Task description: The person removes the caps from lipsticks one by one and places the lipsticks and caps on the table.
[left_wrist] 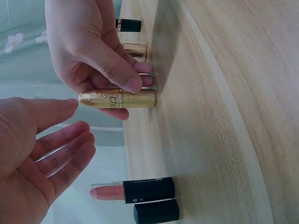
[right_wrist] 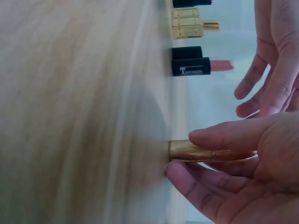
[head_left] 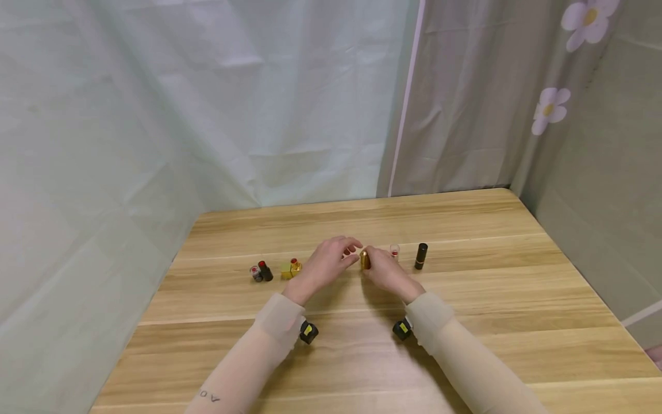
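My right hand (head_left: pixel 388 270) pinches a gold lipstick (left_wrist: pixel 112 99) between thumb and fingers. The lipstick stands upright, its rounded cap on top and its base at or close to the tabletop. With fingers spread and loosely bent, my left hand (head_left: pixel 326 261) holds nothing. One of its fingertips is right by the top of the gold lipstick in the left wrist view; I cannot tell whether they touch. A pink lipstick (left_wrist: pixel 110 192) in a black tube stands beside its black cap (left_wrist: pixel 156 211), below my left hand in that view.
On the wooden table (head_left: pixel 517 322), a gold lipstick case (head_left: pixel 287 271) and a black lipstick (head_left: pixel 265 271) with a red tip stand left of my hands. Right of them are a clear-topped red lipstick (head_left: pixel 395 251) and a closed black tube (head_left: pixel 421 256). Curtains (head_left: pixel 289 103) hang behind.
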A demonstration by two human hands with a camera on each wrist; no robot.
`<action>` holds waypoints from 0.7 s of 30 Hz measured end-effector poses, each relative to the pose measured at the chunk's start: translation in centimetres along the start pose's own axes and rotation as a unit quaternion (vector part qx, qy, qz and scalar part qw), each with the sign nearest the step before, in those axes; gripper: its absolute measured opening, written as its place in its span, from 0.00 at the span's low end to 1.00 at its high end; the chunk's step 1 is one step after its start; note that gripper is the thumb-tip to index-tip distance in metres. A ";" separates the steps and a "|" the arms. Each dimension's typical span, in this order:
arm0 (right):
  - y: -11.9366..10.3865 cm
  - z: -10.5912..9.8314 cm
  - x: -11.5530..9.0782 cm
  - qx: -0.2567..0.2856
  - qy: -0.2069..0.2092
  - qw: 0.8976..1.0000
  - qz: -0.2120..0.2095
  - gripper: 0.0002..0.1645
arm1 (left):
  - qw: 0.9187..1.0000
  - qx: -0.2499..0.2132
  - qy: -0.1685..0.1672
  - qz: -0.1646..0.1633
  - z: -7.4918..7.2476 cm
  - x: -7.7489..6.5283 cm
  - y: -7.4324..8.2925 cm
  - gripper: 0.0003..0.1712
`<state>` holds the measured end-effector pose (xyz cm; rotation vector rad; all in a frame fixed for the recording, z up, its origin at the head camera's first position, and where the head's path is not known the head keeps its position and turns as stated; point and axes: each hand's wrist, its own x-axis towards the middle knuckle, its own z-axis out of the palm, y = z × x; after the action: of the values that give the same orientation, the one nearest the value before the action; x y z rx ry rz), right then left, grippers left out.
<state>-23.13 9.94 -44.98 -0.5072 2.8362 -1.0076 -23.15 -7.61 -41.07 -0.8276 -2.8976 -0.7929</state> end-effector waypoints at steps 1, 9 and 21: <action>0.0 0.0 0.0 0.002 0.002 1.000 0.003 0.10 | 1.000 -0.003 -0.001 0.000 0.0 0.0 0.0 0.16; -0.1 0.3 0.0 0.006 0.017 1.000 0.006 0.07 | 1.000 -0.005 -0.010 0.000 0.2 0.1 0.0 0.16; -0.3 0.4 0.4 0.014 0.050 0.998 -0.032 0.08 | 1.000 -0.017 0.016 0.008 0.3 0.1 0.3 0.13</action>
<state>-23.34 9.36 -45.14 -0.5632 2.9052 -1.1130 -23.05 -7.22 -41.17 -0.8324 -2.8542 -0.8477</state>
